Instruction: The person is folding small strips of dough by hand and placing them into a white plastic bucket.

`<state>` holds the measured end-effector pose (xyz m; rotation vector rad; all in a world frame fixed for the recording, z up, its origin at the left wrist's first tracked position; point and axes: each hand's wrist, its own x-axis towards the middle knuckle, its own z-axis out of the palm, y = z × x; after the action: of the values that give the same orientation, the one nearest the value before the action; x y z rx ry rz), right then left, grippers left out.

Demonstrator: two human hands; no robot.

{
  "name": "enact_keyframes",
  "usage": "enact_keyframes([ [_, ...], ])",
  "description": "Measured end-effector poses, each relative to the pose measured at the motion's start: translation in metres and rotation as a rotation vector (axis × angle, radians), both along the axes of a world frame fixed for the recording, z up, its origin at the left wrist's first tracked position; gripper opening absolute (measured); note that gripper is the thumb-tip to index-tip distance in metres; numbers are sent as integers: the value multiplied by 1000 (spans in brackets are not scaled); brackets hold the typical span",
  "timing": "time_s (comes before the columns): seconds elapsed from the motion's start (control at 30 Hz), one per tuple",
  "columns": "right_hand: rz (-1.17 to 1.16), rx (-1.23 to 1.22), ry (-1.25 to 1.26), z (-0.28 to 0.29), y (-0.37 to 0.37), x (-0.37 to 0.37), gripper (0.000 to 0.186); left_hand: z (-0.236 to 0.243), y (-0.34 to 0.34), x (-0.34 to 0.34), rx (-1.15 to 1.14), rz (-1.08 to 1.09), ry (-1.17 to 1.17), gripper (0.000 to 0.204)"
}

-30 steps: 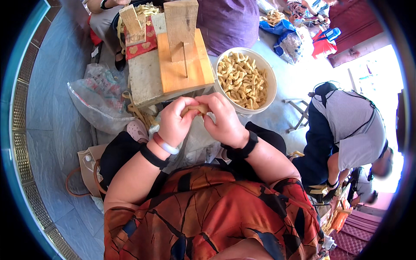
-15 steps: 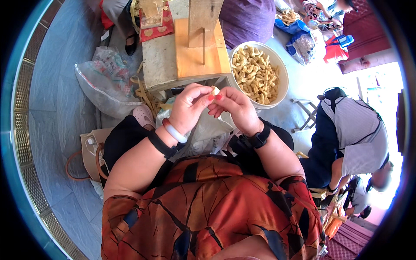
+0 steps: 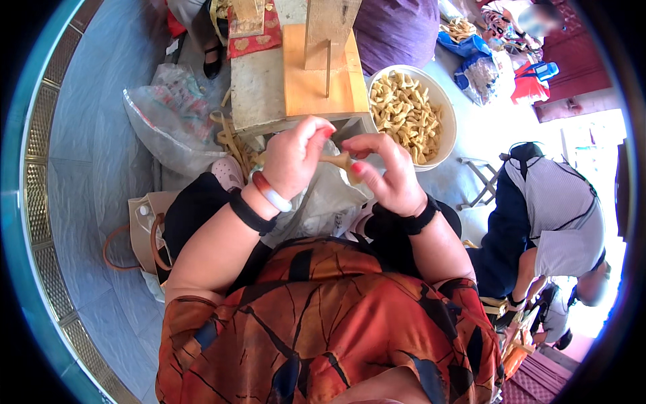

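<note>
A pale beige strip [image 3: 336,159], like bean curd skin, stretches between my two hands. My left hand [image 3: 293,158] is closed, with one end of the strip running into its fingers. My right hand [image 3: 390,172] is loosely curled around the strip's wider, flared end, its thumb against it and its forefinger raised a little apart. Just beyond my right hand stands a white bucket [image 3: 452,128] full of knotted beige pieces [image 3: 407,114]. A clear plastic bag [image 3: 323,202] hangs below my hands, partly hidden by them.
Ahead is a low table [image 3: 256,97] bearing a wooden board with an upright block [image 3: 330,40] and thin rod. Left lie a plastic sack [image 3: 171,131] and a beige handbag [image 3: 141,232]. A person in grey [image 3: 558,195] bends over at right, near a folding stool [image 3: 479,182].
My hands have moved apart from a close fingertip pinch, and the strip now shows between them. My right hand has shifted right and loosened. The whole view has shifted slightly.
</note>
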<state>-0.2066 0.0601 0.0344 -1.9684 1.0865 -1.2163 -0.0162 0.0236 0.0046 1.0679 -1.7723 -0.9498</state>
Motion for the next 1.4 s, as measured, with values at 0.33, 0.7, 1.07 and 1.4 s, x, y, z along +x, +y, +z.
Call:
enact_keyframes([
  [0.33, 24, 7, 142, -1, -8, 0, 15, 13, -20, 14, 632, -330, 287, 18],
  [0.7, -207, -72, 163, 5, -80, 5, 9, 9, -79, 14, 199, 67, 149, 25],
  [1.07, -347, -270, 576, 5, -57, -43, 41, -4, -48, 15, 173, -101, 25, 13],
  [1.4, -441, -301, 433, -2, -10, -39, 18, -4, -13, -10, 750, -600, 392, 23],
])
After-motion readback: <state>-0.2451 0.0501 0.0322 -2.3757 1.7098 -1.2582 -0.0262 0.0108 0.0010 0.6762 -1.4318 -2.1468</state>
